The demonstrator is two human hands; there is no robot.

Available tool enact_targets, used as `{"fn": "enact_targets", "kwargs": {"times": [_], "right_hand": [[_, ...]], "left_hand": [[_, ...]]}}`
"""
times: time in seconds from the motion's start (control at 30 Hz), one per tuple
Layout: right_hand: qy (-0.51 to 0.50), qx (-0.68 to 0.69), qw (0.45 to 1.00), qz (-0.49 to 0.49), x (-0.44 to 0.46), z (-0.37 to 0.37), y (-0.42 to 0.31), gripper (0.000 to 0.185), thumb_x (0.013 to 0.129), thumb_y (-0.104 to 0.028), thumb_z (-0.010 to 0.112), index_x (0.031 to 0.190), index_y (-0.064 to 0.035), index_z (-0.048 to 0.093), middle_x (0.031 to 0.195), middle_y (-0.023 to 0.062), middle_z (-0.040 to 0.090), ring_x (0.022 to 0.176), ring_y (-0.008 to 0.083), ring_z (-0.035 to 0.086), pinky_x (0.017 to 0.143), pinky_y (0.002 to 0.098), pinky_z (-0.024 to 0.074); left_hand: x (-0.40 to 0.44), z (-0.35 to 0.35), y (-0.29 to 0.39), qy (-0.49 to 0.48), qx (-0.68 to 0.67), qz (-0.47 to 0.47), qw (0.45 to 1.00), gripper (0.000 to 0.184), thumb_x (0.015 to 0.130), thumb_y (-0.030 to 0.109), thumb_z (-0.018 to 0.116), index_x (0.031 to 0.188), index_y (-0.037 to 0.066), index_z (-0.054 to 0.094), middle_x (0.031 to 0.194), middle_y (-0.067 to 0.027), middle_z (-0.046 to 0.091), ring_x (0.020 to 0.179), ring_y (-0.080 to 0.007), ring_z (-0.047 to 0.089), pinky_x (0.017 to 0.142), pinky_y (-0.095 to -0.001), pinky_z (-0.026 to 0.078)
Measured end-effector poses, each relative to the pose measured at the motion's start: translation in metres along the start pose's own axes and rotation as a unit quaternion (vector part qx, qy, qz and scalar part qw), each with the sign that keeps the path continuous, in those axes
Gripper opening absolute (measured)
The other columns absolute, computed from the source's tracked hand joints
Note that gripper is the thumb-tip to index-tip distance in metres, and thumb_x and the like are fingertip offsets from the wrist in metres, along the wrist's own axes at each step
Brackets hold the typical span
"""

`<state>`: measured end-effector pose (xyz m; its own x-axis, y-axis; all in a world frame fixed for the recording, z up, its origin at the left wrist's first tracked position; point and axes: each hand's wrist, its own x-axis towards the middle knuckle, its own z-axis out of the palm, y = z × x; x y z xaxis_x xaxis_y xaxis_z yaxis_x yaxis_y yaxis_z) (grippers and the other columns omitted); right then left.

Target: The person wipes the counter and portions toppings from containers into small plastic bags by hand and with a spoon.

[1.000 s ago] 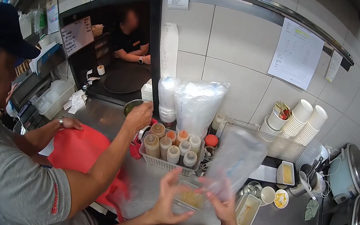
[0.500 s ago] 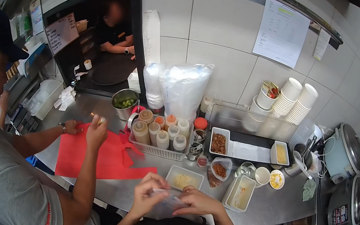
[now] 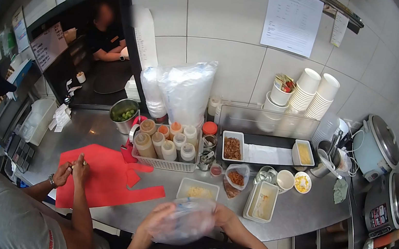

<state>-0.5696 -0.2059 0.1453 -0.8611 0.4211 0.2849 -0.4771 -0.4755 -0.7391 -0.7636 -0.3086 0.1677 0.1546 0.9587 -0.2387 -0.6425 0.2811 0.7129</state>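
A clear plastic bag (image 3: 187, 222), blurred by motion, is stretched between my hands near the counter's front edge. My left hand (image 3: 159, 218) is closed on its left side. At the upper right of the bag, my right hand (image 3: 219, 215) grips it, with fingers partly hidden behind the plastic. Just beyond the bag lies a white tray (image 3: 198, 190) with pale shredded food. To its right sit a small bag of brown food (image 3: 236, 178) and a stacked pair of white containers (image 3: 261, 202).
On the left a co-worker's hands (image 3: 72, 171) are over a red bag (image 3: 107, 178). A basket of squeeze bottles (image 3: 164, 163), a metal pot (image 3: 123, 115) and a black tray (image 3: 267, 155) stand toward the wall. Rice cookers (image 3: 379, 148) are at the right.
The clear bag, earlier raised at the right and then bunched low, is now spread between my hands. The co-worker's raised hand has come down beside the other. The view has shifted right.
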Motion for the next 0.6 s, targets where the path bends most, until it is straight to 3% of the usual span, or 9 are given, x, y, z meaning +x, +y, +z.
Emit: {"fn": "enact_targets", "kwargs": {"times": [0.03,0.1,0.13,0.23,0.33,0.4,0.5,0.57,0.6], "right_hand": [[0.094,0.103,0.990,0.009,0.002,0.011,-0.002,0.044,0.086,-0.037,0.061,0.109,0.0006,0.056,0.091,0.0097,0.062,0.068,0.0162,0.061,0.061,0.0283,0.0498],[-0.024,0.225,0.974,0.019,0.007,0.003,0.006,0.040,0.088,-0.033,0.058,0.108,0.0016,0.055,0.095,0.0098,0.062,0.077,0.0152,0.061,0.068,0.0267,0.0494],[-0.082,0.285,0.955,0.023,0.008,0.001,0.007,0.039,0.089,-0.031,0.057,0.108,0.0020,0.054,0.097,0.0098,0.061,0.082,0.0147,0.061,0.072,0.0259,0.0492],[0.005,0.128,0.985,0.112,0.005,0.013,-0.002,0.032,0.090,-0.030,0.057,0.100,0.0007,0.057,0.083,0.0062,0.060,0.067,0.0109,0.058,0.059,0.0225,0.0454],[-0.052,0.020,0.986,0.156,0.000,-0.019,0.022,0.029,0.087,-0.029,0.061,0.091,-0.0011,0.060,0.070,0.0013,0.058,0.055,0.0066,0.051,0.048,0.0194,0.0382],[-0.071,-0.089,0.977,0.179,0.011,-0.005,-0.006,0.026,0.087,-0.028,0.061,0.087,-0.0027,0.061,0.067,-0.0022,0.055,0.054,0.0032,0.045,0.046,0.0166,0.0314],[0.075,-0.109,0.986,0.100,0.012,-0.001,-0.002,0.024,0.090,-0.027,0.057,0.077,-0.0068,0.057,0.061,-0.0062,0.049,0.047,0.0018,0.041,0.041,0.0183,0.0291],[0.096,-0.054,0.988,0.112,0.009,-0.005,-0.005,0.024,0.090,-0.026,0.057,0.075,-0.0079,0.055,0.061,-0.0071,0.048,0.049,0.0012,0.040,0.044,0.0174,0.0289],[0.098,-0.027,0.988,0.118,0.011,-0.009,-0.006,0.024,0.090,-0.025,0.057,0.074,-0.0085,0.055,0.061,-0.0075,0.047,0.050,0.0009,0.040,0.045,0.0169,0.0288]], "left_hand": [[-0.002,0.003,-0.007,0.026,0.027,-0.055,0.998,0.024,0.090,0.017,0.056,0.106,0.000,0.059,0.092,-0.0055,0.063,0.083,-0.0140,0.061,0.072,-0.0260,0.049],[-0.004,0.007,-0.008,-0.048,0.026,-0.110,0.992,0.026,0.087,0.019,0.061,0.104,0.000,0.059,0.091,-0.0051,0.063,0.080,-0.0143,0.060,0.071,-0.0251,0.049],[-0.006,0.007,0.001,-0.143,-0.002,-0.111,0.983,0.029,0.084,0.021,0.064,0.103,0.000,0.060,0.091,-0.0049,0.063,0.079,-0.0140,0.060,0.071,-0.0245,0.048],[0.004,-0.028,0.009,-0.310,0.153,-0.060,0.936,0.036,0.078,0.024,0.071,0.100,-0.001,0.060,0.093,-0.0063,0.063,0.079,-0.0146,0.060,0.072,-0.0253,0.047],[0.013,-0.053,-0.008,-0.380,0.144,0.091,0.909,0.038,0.077,0.025,0.071,0.100,-0.004,0.060,0.096,-0.0091,0.062,0.083,-0.0170,0.060,0.076,-0.0284,0.046],[0.002,-0.054,-0.020,-0.342,0.053,0.135,0.929,0.039,0.078,0.024,0.069,0.103,-0.005,0.060,0.097,-0.0110,0.062,0.086,-0.0190,0.060,0.079,-0.0308,0.046],[-0.011,-0.050,-0.028,-0.210,-0.033,0.088,0.973,0.041,0.081,0.023,0.065,0.108,-0.006,0.058,0.098,-0.0129,0.063,0.088,-0.0212,0.060,0.081,-0.0335,0.045],[-0.016,-0.045,-0.035,-0.145,-0.049,0.067,0.986,0.040,0.082,0.020,0.062,0.112,-0.006,0.056,0.098,-0.0133,0.063,0.090,-0.0216,0.060,0.081,-0.0341,0.045],[-0.011,-0.037,-0.029,-0.189,-0.044,0.054,0.979,0.038,0.081,0.017,0.066,0.112,-0.003,0.056,0.098,-0.0131,0.062,0.088,-0.0194,0.060,0.081,-0.0341,0.046]]}}
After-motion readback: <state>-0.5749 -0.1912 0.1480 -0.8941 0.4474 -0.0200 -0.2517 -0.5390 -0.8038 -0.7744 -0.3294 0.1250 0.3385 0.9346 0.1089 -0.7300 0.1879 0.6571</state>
